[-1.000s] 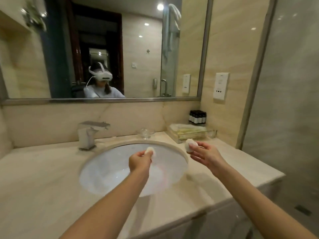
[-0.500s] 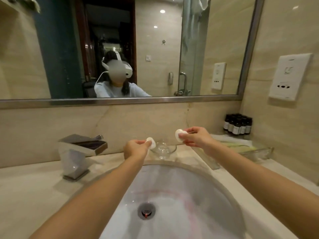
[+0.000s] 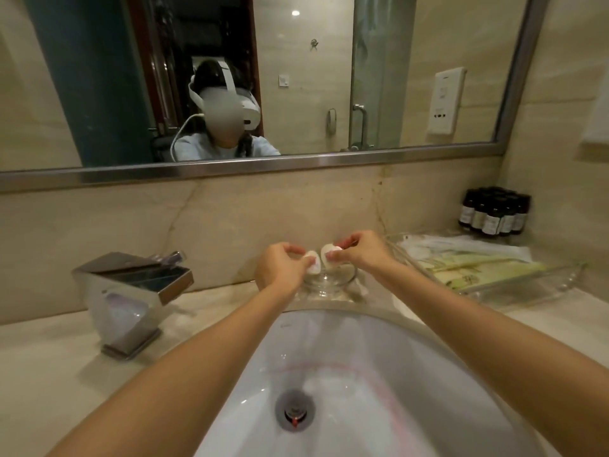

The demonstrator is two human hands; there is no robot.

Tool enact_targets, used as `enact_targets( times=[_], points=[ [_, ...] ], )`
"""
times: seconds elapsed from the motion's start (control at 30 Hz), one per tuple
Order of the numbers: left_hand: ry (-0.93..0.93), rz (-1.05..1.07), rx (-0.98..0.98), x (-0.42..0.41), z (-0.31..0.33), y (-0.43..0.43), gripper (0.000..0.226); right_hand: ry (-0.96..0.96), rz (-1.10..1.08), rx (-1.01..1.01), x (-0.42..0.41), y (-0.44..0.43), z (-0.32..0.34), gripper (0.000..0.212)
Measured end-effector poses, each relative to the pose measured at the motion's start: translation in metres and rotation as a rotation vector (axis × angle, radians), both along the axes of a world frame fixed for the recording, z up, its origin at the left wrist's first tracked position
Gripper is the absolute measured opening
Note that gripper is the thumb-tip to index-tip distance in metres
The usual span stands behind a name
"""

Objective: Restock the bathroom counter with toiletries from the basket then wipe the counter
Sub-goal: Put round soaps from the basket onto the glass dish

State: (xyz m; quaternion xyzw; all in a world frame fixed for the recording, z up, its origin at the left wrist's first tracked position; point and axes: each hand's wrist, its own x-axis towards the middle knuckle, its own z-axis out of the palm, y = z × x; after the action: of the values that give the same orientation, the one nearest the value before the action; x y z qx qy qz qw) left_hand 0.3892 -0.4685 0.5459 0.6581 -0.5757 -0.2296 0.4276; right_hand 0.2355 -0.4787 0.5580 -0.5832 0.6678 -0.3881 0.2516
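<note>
Both hands closer together than half-second ago: left hand (image 3: 280,268) pinches left soap (image 3: 313,262), right hand (image 3: 359,252) pinches right soap (image 3: 327,251), side by side just over glass dish (image 3: 342,281) at far side of sink (image 3: 346,351). Likely release next; wiping not yet begun.

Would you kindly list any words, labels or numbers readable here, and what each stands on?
Nothing is readable.
Dark bottles: labels too blurred.
Packets in the glass tray: print too blurred.
Sink rim: tiny mark, too small.
Wall plate in the mirror: markings blurred.
</note>
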Motion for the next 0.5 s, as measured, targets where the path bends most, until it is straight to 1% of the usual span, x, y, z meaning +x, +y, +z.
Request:
enact_targets(
  times=[0.17, 0.3, 0.4, 0.5],
  points=[
    [-0.024, -0.035, -0.013, -0.004, -0.002, -0.004, 0.017, 0.176, -0.055, -0.027, 0.001, 0.008, 0.001, 0.026],
    [-0.045, -0.045, -0.033, -0.006, -0.007, -0.005, 0.018, 0.232, -0.081, -0.025, -0.001, 0.01, -0.006, 0.026],
    [-0.127, -0.07, -0.023, -0.007, -0.009, -0.006, 0.021, 0.213, -0.085, -0.031, -0.002, 0.009, -0.01, 0.024],
    [-0.154, -0.171, -0.009, -0.005, -0.009, -0.002, 0.033, 0.183, -0.08, -0.054, 0.0, 0.009, -0.012, 0.02]
  ],
)
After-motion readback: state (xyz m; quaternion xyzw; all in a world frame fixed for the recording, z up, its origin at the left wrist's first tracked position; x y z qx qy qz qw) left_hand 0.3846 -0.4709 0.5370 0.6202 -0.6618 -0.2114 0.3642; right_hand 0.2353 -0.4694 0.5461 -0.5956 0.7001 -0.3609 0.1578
